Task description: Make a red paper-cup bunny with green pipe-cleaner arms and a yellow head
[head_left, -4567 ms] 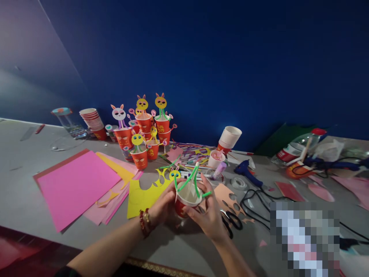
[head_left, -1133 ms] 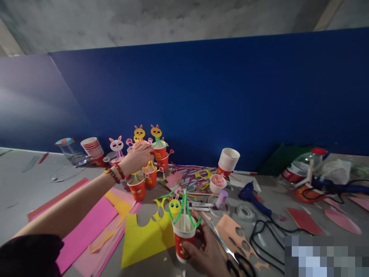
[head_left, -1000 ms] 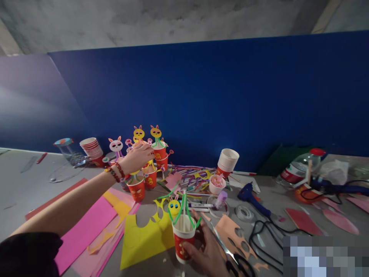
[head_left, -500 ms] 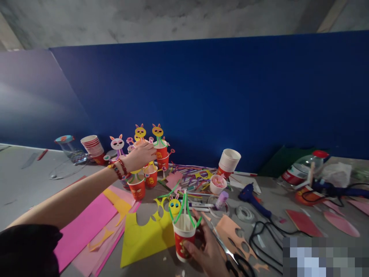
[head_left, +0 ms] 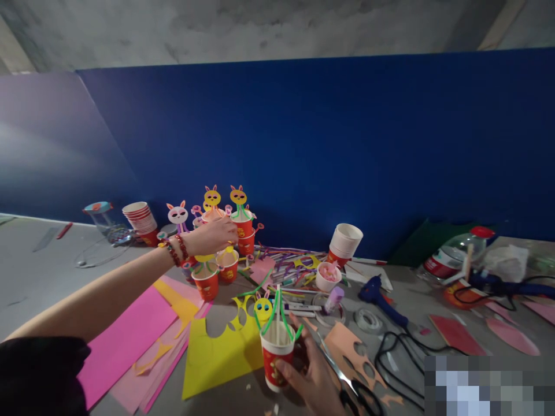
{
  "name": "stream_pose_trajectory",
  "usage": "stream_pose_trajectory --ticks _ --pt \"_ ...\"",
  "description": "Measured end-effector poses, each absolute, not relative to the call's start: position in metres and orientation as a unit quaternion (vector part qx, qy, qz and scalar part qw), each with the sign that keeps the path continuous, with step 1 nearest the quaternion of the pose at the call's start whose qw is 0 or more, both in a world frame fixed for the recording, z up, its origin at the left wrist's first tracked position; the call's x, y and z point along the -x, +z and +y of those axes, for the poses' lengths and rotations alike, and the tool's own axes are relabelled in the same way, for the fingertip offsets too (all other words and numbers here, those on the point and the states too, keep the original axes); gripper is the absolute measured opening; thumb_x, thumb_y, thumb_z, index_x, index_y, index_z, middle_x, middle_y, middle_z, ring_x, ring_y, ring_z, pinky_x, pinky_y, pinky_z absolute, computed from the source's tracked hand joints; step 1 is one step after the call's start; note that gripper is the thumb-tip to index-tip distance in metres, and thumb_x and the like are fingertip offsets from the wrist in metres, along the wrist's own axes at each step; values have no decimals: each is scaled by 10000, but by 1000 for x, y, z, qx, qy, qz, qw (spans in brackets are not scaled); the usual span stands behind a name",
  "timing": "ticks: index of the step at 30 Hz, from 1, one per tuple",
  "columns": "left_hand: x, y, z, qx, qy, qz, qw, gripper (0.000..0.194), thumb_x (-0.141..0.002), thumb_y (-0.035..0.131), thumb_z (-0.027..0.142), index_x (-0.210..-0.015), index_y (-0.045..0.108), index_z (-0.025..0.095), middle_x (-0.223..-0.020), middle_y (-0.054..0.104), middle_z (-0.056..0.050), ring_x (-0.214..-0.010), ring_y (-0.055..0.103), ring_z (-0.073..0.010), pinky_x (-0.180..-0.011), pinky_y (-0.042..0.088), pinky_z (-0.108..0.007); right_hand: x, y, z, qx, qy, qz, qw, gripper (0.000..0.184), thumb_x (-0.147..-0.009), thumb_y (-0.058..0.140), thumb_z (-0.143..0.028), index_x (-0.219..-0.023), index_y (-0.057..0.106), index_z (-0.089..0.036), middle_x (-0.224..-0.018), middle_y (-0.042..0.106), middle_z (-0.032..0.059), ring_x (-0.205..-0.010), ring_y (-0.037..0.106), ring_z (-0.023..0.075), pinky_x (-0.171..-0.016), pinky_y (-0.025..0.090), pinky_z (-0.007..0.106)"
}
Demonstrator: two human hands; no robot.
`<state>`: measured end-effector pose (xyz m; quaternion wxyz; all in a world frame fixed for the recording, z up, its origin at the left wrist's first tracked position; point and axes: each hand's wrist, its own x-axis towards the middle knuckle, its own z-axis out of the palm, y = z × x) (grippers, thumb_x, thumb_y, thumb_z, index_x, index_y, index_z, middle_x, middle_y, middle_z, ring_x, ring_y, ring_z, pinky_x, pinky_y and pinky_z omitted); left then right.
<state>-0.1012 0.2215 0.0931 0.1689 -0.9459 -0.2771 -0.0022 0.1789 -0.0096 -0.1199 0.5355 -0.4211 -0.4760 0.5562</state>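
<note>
My right hand (head_left: 313, 370) grips a red and white paper cup (head_left: 277, 361) from its right side, near the front of the table. Green pipe cleaners (head_left: 276, 306) and a white stick rise out of that cup, and a yellow rabbit face (head_left: 262, 307) shows at its back left. My left hand (head_left: 219, 232) reaches over a group of finished-looking cups with its fingers bent downward; what they pinch, if anything, is hidden. Just below it stands a red cup (head_left: 228, 267). Behind it are rabbit-faced cups (head_left: 245, 241), and a white rabbit face (head_left: 177, 216) is to its left.
Pink sheets (head_left: 130, 332) and a cut yellow sheet (head_left: 221, 358) lie at front left. Scissors (head_left: 347, 378), cut orange paper (head_left: 347, 349), a blue glue gun (head_left: 384, 300) and its black cord are at right. Stacked cups (head_left: 344, 242) and a bottle (head_left: 457, 254) stand farther back.
My left hand has shifted slightly right and down over the cups, its fingers curling more. My right hand and its cup stay in place.
</note>
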Motion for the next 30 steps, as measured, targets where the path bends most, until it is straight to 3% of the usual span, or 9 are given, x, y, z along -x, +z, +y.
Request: stream_pose_trajectory --ticks 8,13,17,25,30 --pt "107 91 221 959 -13 -271 78 233 -954 533 101 -1065 711 204 -1190 696 -68 -1066 656 -196 -878 519 -278 -180 -120 -8 431 541 -484 536 873 -835 787 -484 -1567 354 -285 -1354 686 143 -1238 680 334 -1008 575 443" --pt "108 92 222 959 -35 -278 42 256 -939 533 78 -1117 679 188 -1225 688 -88 -1090 666 -197 -940 530 -290 -180 -124 -7 432 534 -489 538 880 -829 785 -505 -1569 355 -298 -1427 643 141 -1244 677 339 -1021 568 447" --pt "110 92 223 962 -37 -270 16 318 -897 493 -6 -1037 694 197 -1155 703 -66 -1105 660 -182 -994 515 -285 -180 -126 -6 431 530 -488 542 875 -838 786 -484 -1573 355 -286 -1389 670 141 -1246 676 334 -1032 558 443" --pt "110 93 222 958 -40 -284 -12 298 -897 502 1 -1049 685 181 -1186 688 -76 -1115 654 -180 -986 528 -280 -182 -117 -6 425 539 -495 533 830 -847 781 -474 -1563 393 -314 -1459 632 131 -1264 670 336 -1059 541 457" --pt "111 87 226 949 -58 -308 -17 378 -897 511 49 -1249 600 155 -1268 679 -116 -1166 647 -220 -1006 528 -339 -181 -119 -6 428 532 -494 539 870 -847 780 -473 -1579 352 -280 -1450 633 141 -1318 629 332 -1089 518 452"
